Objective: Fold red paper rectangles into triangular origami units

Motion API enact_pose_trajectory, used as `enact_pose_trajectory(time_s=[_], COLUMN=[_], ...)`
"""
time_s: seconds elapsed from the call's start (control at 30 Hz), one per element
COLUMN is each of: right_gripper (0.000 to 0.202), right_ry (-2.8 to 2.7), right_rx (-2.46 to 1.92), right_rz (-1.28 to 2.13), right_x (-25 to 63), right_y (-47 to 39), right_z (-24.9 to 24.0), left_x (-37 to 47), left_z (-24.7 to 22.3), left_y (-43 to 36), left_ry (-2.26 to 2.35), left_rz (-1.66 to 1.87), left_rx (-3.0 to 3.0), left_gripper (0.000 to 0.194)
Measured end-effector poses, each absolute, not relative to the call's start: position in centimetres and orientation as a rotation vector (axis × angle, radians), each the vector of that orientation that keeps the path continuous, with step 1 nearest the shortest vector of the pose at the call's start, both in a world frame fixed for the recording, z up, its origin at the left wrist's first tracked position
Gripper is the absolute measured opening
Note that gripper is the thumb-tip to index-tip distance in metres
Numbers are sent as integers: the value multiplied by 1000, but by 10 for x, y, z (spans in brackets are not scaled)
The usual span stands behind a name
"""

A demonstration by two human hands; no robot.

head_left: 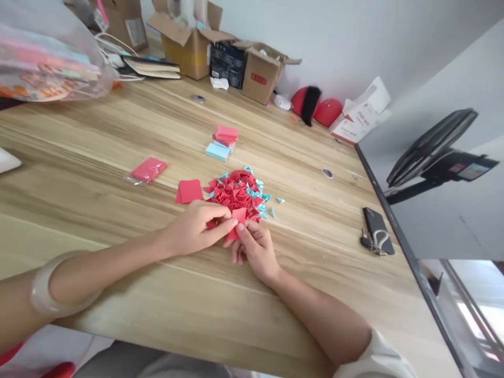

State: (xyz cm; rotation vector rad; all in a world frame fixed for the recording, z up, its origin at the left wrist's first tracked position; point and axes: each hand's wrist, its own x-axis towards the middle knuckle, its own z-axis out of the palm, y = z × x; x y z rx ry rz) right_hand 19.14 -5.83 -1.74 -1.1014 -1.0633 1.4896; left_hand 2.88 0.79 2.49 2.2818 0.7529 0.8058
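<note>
Pinching red paper piece (238,215) between thumbs and fingers of your left hand (205,223) and right hand (255,247), both partly closed. Paper sits just in front of your pile of folded red and blue paper triangles (238,194) on wood-grain table (157,299). Red paper squares (189,191) near your left hand. Black phone (378,228) well to right; cardboard boxes (262,76) along wall (334,42); black fan (433,147) beyond table edge.

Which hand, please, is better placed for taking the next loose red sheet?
Probably the left hand: it is close to the loose red sheets; the right hand is farther away. Both now hold one red paper.
</note>
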Motion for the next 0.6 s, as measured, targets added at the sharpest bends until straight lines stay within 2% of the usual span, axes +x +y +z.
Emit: enact_pose_trajectory(time_s=[0.1, 0.33, 0.47, 0.6], right_gripper=[44, 35, 38, 45], right_ry=[-982, -853, -822, -885], right_rx=[-1048, -1013, -1006, -1034], right_rz=[1455, 1483, 1509, 1538], right_x=[192, 193, 191, 190], right_y=[-56, -51, -48, -48], right_z=[-25, -34, -32, -29], left_x=[49, 99, 88, 48], left_z=[45, 87, 83, 58], left_y=[20, 49, 57, 57], left_ry=[774, 690, 659, 733], left_rz=[390, -192, -208, 36], left_rx=[2410, 2434, 2407, 2385], left_gripper=[35, 27, 22, 30])
